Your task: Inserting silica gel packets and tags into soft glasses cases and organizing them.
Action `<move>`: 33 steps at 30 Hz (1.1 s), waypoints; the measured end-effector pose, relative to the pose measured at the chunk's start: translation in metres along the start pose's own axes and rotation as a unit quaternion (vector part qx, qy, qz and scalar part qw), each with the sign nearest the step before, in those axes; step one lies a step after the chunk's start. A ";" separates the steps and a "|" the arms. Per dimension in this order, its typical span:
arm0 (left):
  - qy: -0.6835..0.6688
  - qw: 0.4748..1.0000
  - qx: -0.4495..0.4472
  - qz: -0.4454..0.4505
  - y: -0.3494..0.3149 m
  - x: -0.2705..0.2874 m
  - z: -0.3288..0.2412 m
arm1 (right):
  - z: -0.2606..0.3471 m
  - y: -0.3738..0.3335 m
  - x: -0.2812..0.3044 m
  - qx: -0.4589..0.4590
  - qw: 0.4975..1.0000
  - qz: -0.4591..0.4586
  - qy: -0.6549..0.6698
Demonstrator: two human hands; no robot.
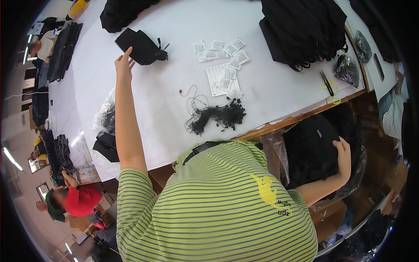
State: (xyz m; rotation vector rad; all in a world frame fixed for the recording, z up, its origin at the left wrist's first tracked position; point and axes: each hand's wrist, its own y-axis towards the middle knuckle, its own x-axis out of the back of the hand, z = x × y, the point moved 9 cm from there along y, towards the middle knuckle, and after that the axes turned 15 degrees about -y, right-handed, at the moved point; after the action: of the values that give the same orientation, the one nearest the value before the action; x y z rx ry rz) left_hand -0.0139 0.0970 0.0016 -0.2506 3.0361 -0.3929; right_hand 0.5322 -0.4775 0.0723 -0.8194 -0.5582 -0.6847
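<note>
On the white table, at the upper left, a small black fabric pouch lies with a cord at its right end. My left hand reaches to its near edge; one finger is stretched out against the fabric and the others hang slightly apart. Below the table edge on the right, my right hand has its thumb and fingers round the side of a black bag with a small white print. That bag sits among clear plastic; the fingers behind it are partly hidden.
Black cord loops lie tangled near my waist. Beyond them are white printed packets and a paper sheet. Stacked black bags and thread snips are on the right. A person in red is at far left.
</note>
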 end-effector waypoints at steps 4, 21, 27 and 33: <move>0.080 0.973 -0.217 -0.001 -0.063 -0.019 -0.016 | 0.014 -0.032 0.000 0.064 0.983 0.006 0.172; 0.330 0.926 -0.077 0.165 -0.241 -0.042 0.097 | 0.187 0.046 -0.234 0.312 0.950 0.021 0.025; 0.354 0.886 -0.273 0.120 -0.261 -0.050 0.084 | 0.215 0.000 -0.222 0.394 0.917 -0.053 0.003; 0.149 0.972 -0.148 0.102 -0.259 -0.033 0.075 | 0.227 -0.035 -0.274 0.349 0.915 0.145 0.139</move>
State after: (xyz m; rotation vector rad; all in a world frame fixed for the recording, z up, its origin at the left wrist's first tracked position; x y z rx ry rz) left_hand 0.0649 -0.1628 -0.0023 0.1195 3.3641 0.0455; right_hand 0.2858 -0.2227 0.0304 -0.1180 -0.3686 -0.2767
